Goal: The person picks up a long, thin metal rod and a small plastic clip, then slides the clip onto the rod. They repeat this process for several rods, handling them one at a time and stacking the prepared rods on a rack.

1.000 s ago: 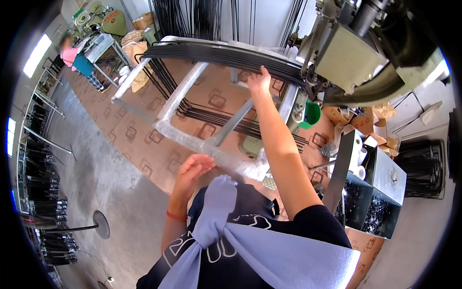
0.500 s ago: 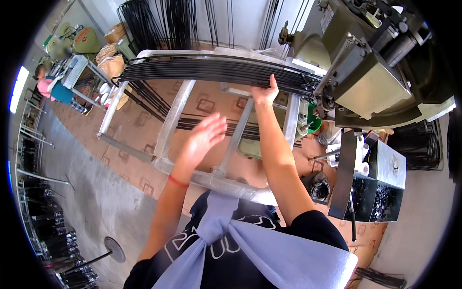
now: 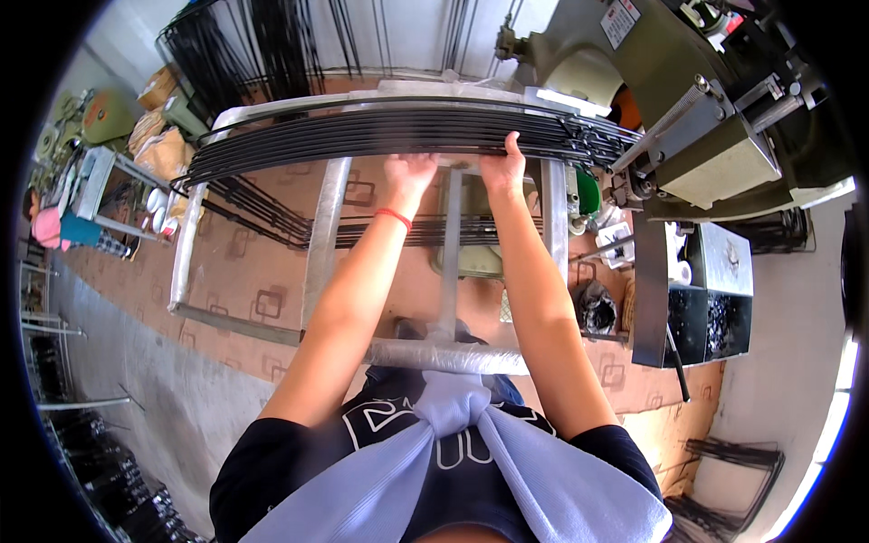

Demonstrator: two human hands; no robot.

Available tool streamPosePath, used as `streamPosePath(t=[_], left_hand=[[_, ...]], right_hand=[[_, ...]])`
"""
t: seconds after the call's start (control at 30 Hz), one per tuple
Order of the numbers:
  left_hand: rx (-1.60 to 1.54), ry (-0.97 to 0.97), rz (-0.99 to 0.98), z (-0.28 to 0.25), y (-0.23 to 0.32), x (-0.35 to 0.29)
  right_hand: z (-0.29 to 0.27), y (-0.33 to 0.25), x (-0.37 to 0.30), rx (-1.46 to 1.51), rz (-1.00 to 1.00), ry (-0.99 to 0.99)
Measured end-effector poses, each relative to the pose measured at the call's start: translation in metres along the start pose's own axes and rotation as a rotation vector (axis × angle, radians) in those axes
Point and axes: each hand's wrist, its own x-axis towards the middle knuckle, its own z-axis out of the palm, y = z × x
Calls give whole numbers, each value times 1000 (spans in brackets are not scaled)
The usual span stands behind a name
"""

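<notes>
A bundle of long, thin black metal rods [image 3: 299,143] lies side by side across the top of a metal frame stand [image 3: 326,213]. At the bundle's near edge, right of its middle, my right hand [image 3: 503,172] grips the rods, its thumb up over them and its fingers hidden underneath. Just to the left, my left hand [image 3: 410,174] is palm up with its fingers curled at the same edge, their tips tucked under the rods. The rods' right ends reach a green machine [image 3: 701,172] with a spring and clamp parts.
More black rods [image 3: 262,213] rest lower in the stand. Others hang along the back wall [image 3: 281,45]. Right of the stand are a green bin [image 3: 588,190] and an open metal box [image 3: 706,312] with dark bits inside. At far left, a person [image 3: 68,229] is beside a bench.
My left hand has come forward from the air above the stand to the rods' near edge. My right hand stays on the bundle. The view has shifted slightly right.
</notes>
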Motion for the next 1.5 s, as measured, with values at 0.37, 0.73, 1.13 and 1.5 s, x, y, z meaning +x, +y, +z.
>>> streamPosePath(t=[0.37,0.73,1.13,1.5], left_hand=[[29,53,5,20,-2,-20],[172,437,121,38,1,-29],[647,557,85,34,12,-21],[578,462,-24,36,22,-27]], right_hand=[[9,-4,-8,-94,-62,258],[17,5,-9,-382,-101,478],[25,0,-26,-508,-130,517],[24,2,-40,-375,-238,422]])
